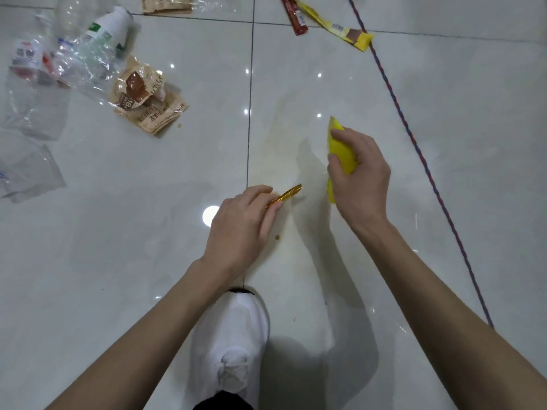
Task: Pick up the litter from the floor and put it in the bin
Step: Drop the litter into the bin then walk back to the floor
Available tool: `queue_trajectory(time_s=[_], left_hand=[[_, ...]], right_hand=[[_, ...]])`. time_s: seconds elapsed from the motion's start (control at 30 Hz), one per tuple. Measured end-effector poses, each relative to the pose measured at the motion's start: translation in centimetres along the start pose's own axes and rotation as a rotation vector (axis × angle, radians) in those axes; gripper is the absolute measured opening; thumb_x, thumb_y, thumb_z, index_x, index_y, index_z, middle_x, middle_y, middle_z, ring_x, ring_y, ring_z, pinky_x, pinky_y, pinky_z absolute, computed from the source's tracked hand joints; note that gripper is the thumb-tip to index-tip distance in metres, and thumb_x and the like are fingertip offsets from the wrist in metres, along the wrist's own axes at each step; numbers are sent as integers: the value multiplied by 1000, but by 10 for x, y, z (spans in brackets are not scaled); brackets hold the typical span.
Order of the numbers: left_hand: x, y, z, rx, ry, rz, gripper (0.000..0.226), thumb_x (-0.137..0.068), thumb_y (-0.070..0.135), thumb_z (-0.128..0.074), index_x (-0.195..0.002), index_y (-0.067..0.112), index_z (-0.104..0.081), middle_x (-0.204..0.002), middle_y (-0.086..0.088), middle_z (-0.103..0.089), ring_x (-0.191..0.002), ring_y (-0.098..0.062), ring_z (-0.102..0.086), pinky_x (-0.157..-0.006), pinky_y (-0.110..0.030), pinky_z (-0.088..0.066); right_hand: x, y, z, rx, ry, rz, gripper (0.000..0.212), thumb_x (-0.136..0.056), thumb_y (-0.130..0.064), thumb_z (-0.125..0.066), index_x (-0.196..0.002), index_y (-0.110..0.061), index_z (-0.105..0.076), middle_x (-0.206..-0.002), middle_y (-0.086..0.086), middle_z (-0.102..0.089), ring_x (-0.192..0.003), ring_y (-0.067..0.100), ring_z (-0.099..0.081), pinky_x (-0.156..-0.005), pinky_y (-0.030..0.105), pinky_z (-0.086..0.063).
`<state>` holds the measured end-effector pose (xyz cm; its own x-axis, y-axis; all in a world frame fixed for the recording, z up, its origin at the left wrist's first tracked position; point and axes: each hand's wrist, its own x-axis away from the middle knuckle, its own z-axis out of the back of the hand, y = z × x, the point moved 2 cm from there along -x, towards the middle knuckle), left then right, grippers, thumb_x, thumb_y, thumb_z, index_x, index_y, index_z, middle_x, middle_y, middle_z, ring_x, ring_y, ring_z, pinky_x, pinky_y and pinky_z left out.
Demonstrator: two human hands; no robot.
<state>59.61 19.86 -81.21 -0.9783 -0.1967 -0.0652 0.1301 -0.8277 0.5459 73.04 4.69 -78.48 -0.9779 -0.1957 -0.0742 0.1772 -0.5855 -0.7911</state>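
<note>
My left hand [242,229] pinches a small gold foil wrapper [288,194] just above the white tiled floor. To its right, my right hand [359,176] grips a bright yellow wrapper [343,155], its fingers curled round it. More litter lies on the floor: brown snack packets [148,99] at the upper left, a white bottle [111,28], crumpled clear plastic [80,57], and a red sachet [296,17] and a yellow sachet [346,32] at the top. No bin is in view.
My white shoe [231,347] stands on the floor below my hands. A blue and red cord [414,143] runs diagonally down the right side. Clear plastic bags [28,167] lie at the left edge. Small crumbs [277,237] dot the tile near my left hand.
</note>
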Motion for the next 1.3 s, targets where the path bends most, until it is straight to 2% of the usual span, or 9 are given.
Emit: queue_trajectory(time_s=[0.1,0.17,0.27,0.5,0.73,0.9,1.07,1.2,1.3], left_hand=[[-18,17,7,52,35,-53,28,-101,27,-51,-105,9,-72,-112,-2,-70,-89,-21,-67,-75,-35,-51],[-30,32,10,76,11,-80,29,-101,29,-49,-106,10,-71,-113,-1,-69,-92,-20,-66,-77,-39,-51],[-46,66,16,117,2,-149,31,-102,31,-47,-108,12,-71,-115,1,-69,-96,-18,-66,-79,-37,-50],[-84,197,38,185,-39,-508,31,-102,31,-47,-111,12,-70,-118,0,-69,-101,-17,-65,-83,-33,-49],[-90,377,61,290,-110,-943,33,-103,33,-46,-112,12,-70,-117,0,-69,-102,-15,-64,-84,-31,-48],[-39,500,58,369,-211,-1222,34,-103,35,-45,-111,12,-69,-116,-1,-69,-98,-10,-61,-79,-29,-49],[57,596,35,490,-368,-1476,35,-103,35,-46,-109,11,-71,-115,-2,-69,-101,-16,-65,-80,-41,-53],[147,639,6,605,-575,-1536,37,-103,39,-45,-111,13,-70,-115,2,-67,-98,-15,-65,-78,-41,-55],[211,649,-20,609,-710,-1522,36,-102,40,-44,-111,17,-70,-113,7,-67,-99,-11,-63,-82,-42,-54]], right_hand=[[4,-7,33,-38,59,-43,38,-87,-1,-64,-123,-14,-70,-126,0,-64,-116,0,-55,-106,20,-43],[8,-10,57,-68,103,-84,38,-87,-3,-65,-122,-17,-70,-126,-5,-64,-116,-1,-56,-106,20,-43],[18,-14,99,-100,200,-106,39,-87,-4,-66,-120,-23,-70,-124,-9,-64,-117,-1,-57,-104,15,-42],[52,-33,234,-18,492,-76,36,-89,-5,-68,-122,-19,-69,-127,-3,-65,-120,0,-57,-103,12,-39],[134,-50,385,99,855,-72,35,-91,-7,-69,-124,-20,-68,-130,-4,-64,-124,4,-57,-106,24,-44],[242,-57,461,196,1106,-148,35,-91,-5,-70,-124,-16,-68,-129,1,-64,-123,4,-58,-106,22,-44],[373,-58,503,287,1336,-290,34,-91,-5,-70,-123,-18,-68,-129,1,-65,-123,7,-59,-107,28,-46],[475,-51,510,348,1476,-433,34,-93,-8,-70,-121,-26,-66,-129,0,-65,-123,8,-59,-106,29,-47],[538,-41,507,402,1544,-548,32,-94,-10,-69,-121,-27,-66,-127,0,-66,-121,11,-61,-105,32,-48]])
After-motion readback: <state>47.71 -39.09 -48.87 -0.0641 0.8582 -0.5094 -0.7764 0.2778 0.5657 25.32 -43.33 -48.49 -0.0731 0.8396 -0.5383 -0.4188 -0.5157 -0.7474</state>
